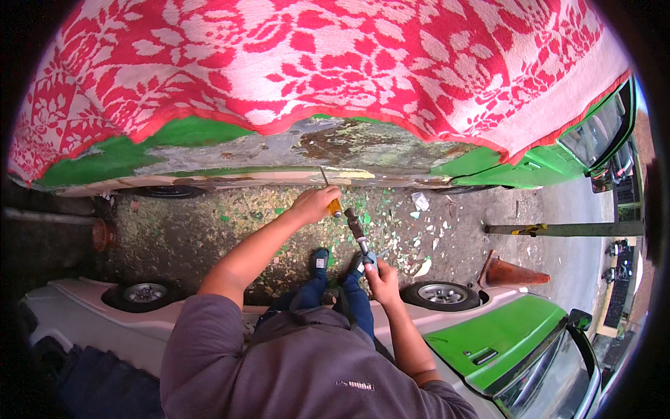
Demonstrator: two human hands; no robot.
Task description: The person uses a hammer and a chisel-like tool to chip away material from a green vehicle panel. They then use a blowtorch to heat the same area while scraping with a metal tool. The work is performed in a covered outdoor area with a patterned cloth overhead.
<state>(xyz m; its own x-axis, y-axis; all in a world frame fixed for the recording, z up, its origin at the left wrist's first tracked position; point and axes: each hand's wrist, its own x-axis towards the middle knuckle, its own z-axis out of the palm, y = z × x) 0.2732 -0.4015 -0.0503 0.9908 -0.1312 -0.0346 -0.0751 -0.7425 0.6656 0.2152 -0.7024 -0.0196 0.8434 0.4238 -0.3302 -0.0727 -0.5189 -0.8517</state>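
My left hand (316,204) is closed round the yellow handle of a screwdriver (335,207). Its thin metal shaft points up at the lower edge of the car side (279,153), where green paint is stripped to bare grey and rusty brown patches. In my right hand (383,281) is a hammer (357,229), gripped by its dark handle. The worn brown hammer head is just right of the screwdriver's butt, apart from it. The tip's contact with the panel is too small to tell.
A red and pink floral blanket (335,56) drapes over the worked car. Paint flakes (426,241) litter the ground. Behind me stands another green and white car (502,342). To the right are an orange traffic cone (513,271) and a metal pole (593,229); a reddish pot (103,234) stands left.
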